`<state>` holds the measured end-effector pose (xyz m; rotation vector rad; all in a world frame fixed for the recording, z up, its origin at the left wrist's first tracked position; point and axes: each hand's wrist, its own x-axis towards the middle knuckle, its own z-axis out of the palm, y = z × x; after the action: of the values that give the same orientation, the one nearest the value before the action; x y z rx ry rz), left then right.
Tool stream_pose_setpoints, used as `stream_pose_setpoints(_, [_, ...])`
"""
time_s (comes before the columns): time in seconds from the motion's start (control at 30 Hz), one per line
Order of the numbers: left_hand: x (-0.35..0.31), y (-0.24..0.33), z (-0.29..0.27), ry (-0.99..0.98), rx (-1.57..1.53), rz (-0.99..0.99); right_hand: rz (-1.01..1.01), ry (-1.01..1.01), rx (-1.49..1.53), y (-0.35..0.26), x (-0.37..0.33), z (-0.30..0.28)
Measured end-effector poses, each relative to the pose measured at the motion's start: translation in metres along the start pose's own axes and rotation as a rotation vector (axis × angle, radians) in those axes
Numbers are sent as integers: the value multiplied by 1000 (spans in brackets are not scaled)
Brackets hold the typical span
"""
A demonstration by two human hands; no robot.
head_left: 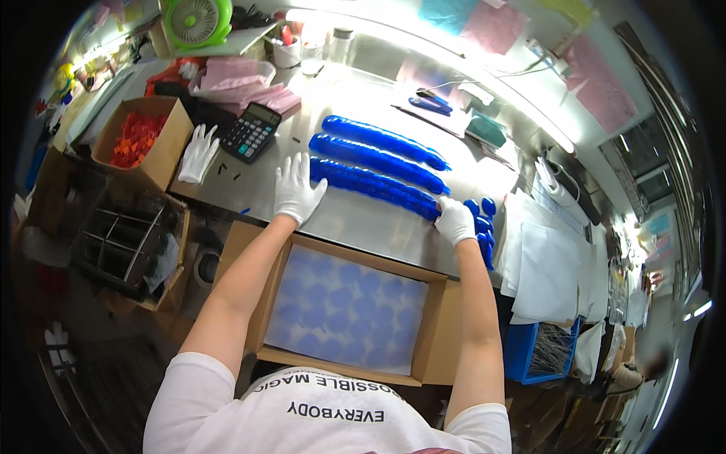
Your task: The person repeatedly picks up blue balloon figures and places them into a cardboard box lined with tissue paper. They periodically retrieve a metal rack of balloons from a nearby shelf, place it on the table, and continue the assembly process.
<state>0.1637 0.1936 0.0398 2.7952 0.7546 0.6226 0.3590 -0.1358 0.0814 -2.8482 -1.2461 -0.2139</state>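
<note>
Three long rows of glossy dark-blue round pieces lie side by side on the metal table: the far row (382,138), the middle row (378,158) and the near row (374,185). My left hand (297,193), in a white glove, rests with fingers stretched out at the left end of the near row. Its thumb points toward that row. At the row's right end my gloved right hand (457,221) has its fingers curled against the last pieces; its fingertips are partly hidden. Several loose blue pieces (484,227) lie just right of it.
Below my hands is an open cardboard box (432,325) with a translucent sheet (344,306) over round blue shapes. A calculator (251,132), white gloves (199,153) and a box of red pieces (136,140) stand left. Papers (548,261) and a blue bin (522,352) are right.
</note>
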Motion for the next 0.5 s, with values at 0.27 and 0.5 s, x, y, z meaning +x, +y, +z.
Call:
stream_pose_setpoints(0.27, [0, 11, -12, -109, -41, 246, -23, 325, 646, -117, 58, 24])
stream_pose_setpoints(0.5, [-11, -9, -9, -246, -403, 140, -40, 150, 459, -223, 95, -7])
